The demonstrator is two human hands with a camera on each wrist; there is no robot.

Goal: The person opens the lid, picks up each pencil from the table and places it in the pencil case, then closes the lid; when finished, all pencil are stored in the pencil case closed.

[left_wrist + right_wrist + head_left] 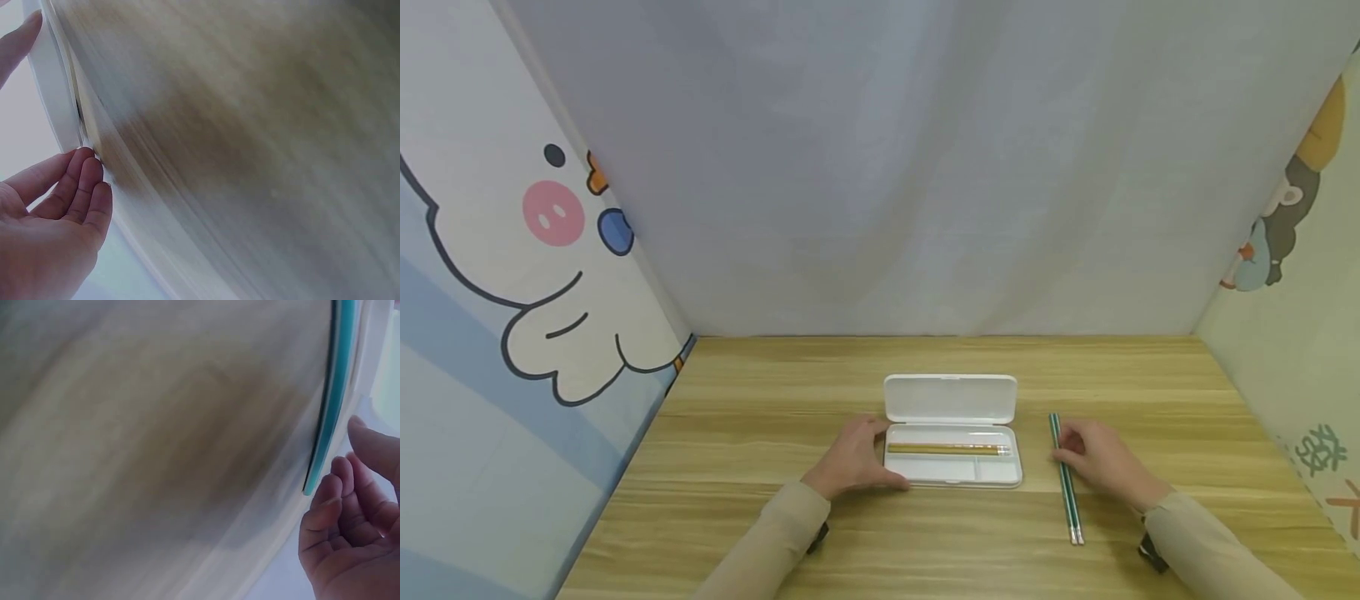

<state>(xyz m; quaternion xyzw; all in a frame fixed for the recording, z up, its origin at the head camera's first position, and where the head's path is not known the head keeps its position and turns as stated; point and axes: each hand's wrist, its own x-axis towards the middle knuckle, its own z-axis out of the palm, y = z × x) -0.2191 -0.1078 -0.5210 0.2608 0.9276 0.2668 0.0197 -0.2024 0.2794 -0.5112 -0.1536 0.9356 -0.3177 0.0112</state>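
A white pencil case (951,482) lies on the table with its lid (951,398) raised at the back. Inside its rear compartment rest yellow pencils (940,449); the front compartments hold nothing visible. My left hand (855,457) holds the case's left end, thumb at the front edge and fingers at the back left corner. To the right of the case, two green pencils (1067,492) lie side by side, eraser ends toward me. Over their upper part is my right hand (1101,460), fingers bent and thumb apart from them. In the right wrist view, the green pencils (334,394) pass beside its fingertips.
The wooden table (775,383) reaches a pale curtain (880,208) at the back. Cartoon-printed panels (482,350) stand at the left and right sides. Dark wrist devices (1152,554) show below both sleeves.
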